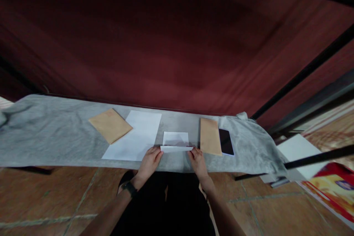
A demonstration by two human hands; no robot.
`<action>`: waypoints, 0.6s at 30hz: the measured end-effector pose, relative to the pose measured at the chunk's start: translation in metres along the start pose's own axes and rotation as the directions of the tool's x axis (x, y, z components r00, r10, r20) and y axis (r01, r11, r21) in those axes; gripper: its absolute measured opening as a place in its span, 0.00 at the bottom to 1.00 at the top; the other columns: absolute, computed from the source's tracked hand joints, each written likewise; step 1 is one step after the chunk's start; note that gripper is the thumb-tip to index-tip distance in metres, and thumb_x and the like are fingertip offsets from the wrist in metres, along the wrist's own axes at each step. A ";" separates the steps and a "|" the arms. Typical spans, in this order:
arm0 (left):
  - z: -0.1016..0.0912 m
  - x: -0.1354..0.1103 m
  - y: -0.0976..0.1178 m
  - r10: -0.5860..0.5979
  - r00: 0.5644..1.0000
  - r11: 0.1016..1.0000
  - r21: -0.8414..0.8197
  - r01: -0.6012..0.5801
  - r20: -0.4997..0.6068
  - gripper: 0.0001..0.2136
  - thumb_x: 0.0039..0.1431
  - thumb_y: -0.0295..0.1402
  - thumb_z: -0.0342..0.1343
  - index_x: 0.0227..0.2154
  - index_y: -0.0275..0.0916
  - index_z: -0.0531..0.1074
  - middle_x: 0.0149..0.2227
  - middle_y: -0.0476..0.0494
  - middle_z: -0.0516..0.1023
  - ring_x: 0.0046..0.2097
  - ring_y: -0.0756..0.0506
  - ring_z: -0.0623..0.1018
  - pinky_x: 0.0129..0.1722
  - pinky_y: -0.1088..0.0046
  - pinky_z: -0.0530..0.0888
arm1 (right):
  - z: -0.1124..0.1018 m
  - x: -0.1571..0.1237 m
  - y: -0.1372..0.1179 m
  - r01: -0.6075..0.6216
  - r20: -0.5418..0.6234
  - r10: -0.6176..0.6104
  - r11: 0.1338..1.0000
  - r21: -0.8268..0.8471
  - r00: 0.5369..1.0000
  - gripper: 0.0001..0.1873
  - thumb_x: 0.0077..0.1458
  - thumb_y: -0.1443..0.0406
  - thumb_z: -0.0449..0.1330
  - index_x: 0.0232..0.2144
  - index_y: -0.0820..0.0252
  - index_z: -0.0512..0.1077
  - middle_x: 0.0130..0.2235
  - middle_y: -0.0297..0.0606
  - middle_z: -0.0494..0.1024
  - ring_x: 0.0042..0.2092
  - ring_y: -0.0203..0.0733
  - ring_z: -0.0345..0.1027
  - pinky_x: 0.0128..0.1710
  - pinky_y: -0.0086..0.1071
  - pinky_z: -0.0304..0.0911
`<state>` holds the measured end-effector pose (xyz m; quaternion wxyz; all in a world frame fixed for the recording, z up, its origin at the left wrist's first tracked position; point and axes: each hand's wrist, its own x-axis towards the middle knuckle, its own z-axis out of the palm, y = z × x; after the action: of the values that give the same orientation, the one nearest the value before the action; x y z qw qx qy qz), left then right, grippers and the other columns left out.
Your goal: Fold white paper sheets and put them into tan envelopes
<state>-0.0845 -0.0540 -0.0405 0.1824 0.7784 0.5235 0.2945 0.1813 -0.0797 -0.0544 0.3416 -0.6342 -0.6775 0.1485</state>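
Note:
A small white sheet of paper [176,139] lies on the grey cloth [49,136], its near edge folded up into a narrow strip. My left hand [149,161] pinches the left end of that fold. At the fold's right end my right hand [197,158] pinches it too. Both hands rest on the cloth near its front edge. A black band sits on my left wrist.
Left of the hands lie a larger white sheet [135,136] and a tan envelope [110,125]. To the right lie a second tan envelope [210,136] and a dark phone [226,142]. A dark red curtain hangs behind. White sheets and a colourful print lie on the tiled floor at right.

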 end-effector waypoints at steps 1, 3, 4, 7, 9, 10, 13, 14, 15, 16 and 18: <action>0.000 0.003 0.002 -0.034 0.999 0.999 -0.007 0.034 -0.004 0.13 0.68 0.37 0.46 0.33 0.41 0.74 0.37 0.42 0.79 0.44 0.41 0.78 0.48 0.61 0.75 | 0.003 0.001 -0.002 -0.023 -0.018 0.022 1.000 -0.016 1.000 0.14 0.65 0.65 0.52 0.42 0.61 0.77 0.44 0.46 0.80 0.49 0.48 0.73 0.55 0.43 0.66; 0.001 0.008 0.003 -0.100 0.995 0.995 -0.019 0.100 -0.014 0.12 0.67 0.37 0.47 0.35 0.41 0.74 0.37 0.42 0.79 0.44 0.41 0.78 0.48 0.62 0.75 | 0.008 0.004 -0.006 -0.052 -0.044 0.050 0.998 -0.034 0.998 0.14 0.65 0.65 0.52 0.42 0.61 0.77 0.44 0.47 0.80 0.49 0.48 0.73 0.53 0.43 0.66; 0.001 0.011 0.003 -0.126 0.992 0.992 -0.021 0.126 -0.015 0.12 0.67 0.37 0.47 0.36 0.41 0.74 0.38 0.42 0.80 0.44 0.41 0.79 0.48 0.63 0.75 | 0.010 0.005 -0.007 -0.065 -0.056 0.063 0.997 -0.043 0.996 0.14 0.65 0.65 0.51 0.41 0.61 0.76 0.44 0.47 0.79 0.48 0.48 0.73 0.53 0.42 0.66; 0.003 0.017 0.002 -0.173 0.985 0.985 -0.013 0.173 -0.010 0.12 0.67 0.37 0.47 0.38 0.40 0.74 0.38 0.41 0.80 0.43 0.42 0.79 0.47 0.65 0.75 | 0.013 0.006 -0.011 -0.093 -0.076 0.088 0.994 -0.062 0.993 0.13 0.65 0.64 0.51 0.40 0.61 0.76 0.42 0.46 0.79 0.46 0.48 0.73 0.50 0.41 0.66; 0.004 0.020 0.002 -0.202 0.979 0.979 -0.002 0.202 -0.001 0.11 0.67 0.37 0.47 0.38 0.40 0.74 0.38 0.41 0.80 0.42 0.43 0.80 0.46 0.67 0.74 | 0.014 0.006 -0.012 -0.105 -0.083 0.099 0.992 -0.074 0.992 0.14 0.65 0.64 0.50 0.39 0.60 0.75 0.41 0.46 0.80 0.44 0.48 0.74 0.49 0.41 0.66; 0.005 0.022 0.003 -0.217 0.976 0.976 0.005 0.217 0.005 0.11 0.67 0.36 0.47 0.38 0.40 0.74 0.37 0.42 0.80 0.41 0.43 0.80 0.45 0.67 0.73 | 0.015 0.006 -0.013 -0.110 -0.086 0.103 0.991 -0.080 0.991 0.14 0.65 0.64 0.49 0.40 0.60 0.75 0.40 0.45 0.80 0.44 0.48 0.74 0.49 0.40 0.66; 0.007 0.029 0.007 -0.267 0.963 0.963 0.033 0.267 0.022 0.10 0.67 0.35 0.47 0.38 0.40 0.73 0.35 0.44 0.80 0.38 0.45 0.79 0.41 0.70 0.72 | 0.017 0.007 -0.016 -0.118 -0.098 0.108 0.988 -0.099 0.989 0.15 0.66 0.65 0.48 0.47 0.61 0.72 0.44 0.46 0.79 0.45 0.48 0.74 0.50 0.40 0.66; 0.007 0.031 0.008 -0.287 0.958 0.957 0.044 0.286 0.025 0.09 0.67 0.35 0.48 0.38 0.40 0.73 0.34 0.45 0.80 0.38 0.45 0.79 0.40 0.71 0.71 | 0.018 0.008 -0.017 -0.119 -0.108 0.107 0.986 -0.113 0.988 0.16 0.66 0.65 0.48 0.50 0.62 0.70 0.46 0.47 0.79 0.47 0.48 0.73 0.50 0.41 0.65; 0.008 0.034 0.010 -0.307 0.951 0.951 0.056 0.305 0.027 0.09 0.67 0.35 0.48 0.40 0.40 0.73 0.34 0.45 0.80 0.37 0.45 0.79 0.38 0.72 0.71 | 0.019 0.008 -0.018 -0.121 -0.119 0.105 0.984 -0.131 0.987 0.17 0.66 0.65 0.47 0.53 0.62 0.68 0.47 0.49 0.79 0.48 0.49 0.73 0.51 0.41 0.65; 0.009 0.036 0.011 -0.326 0.945 0.944 0.067 0.324 0.028 0.09 0.67 0.34 0.49 0.42 0.40 0.73 0.34 0.45 0.80 0.37 0.45 0.79 0.37 0.72 0.70 | 0.021 0.009 -0.020 -0.122 -0.130 0.102 0.981 -0.153 0.986 0.19 0.66 0.65 0.47 0.56 0.63 0.65 0.48 0.50 0.78 0.48 0.49 0.73 0.51 0.42 0.64; 0.010 0.039 0.013 -0.360 0.933 0.930 0.087 0.356 0.028 0.09 0.67 0.34 0.50 0.46 0.40 0.72 0.35 0.45 0.81 0.37 0.45 0.79 0.36 0.73 0.69 | 0.023 0.009 -0.023 -0.120 -0.149 0.091 0.973 -0.197 0.985 0.21 0.66 0.65 0.47 0.58 0.64 0.62 0.49 0.52 0.77 0.49 0.51 0.72 0.52 0.44 0.64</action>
<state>-0.0581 -0.0232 -0.0299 0.2129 0.6830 0.6639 0.2178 0.1492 -0.0691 -0.0537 0.3123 -0.7100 -0.6291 0.0511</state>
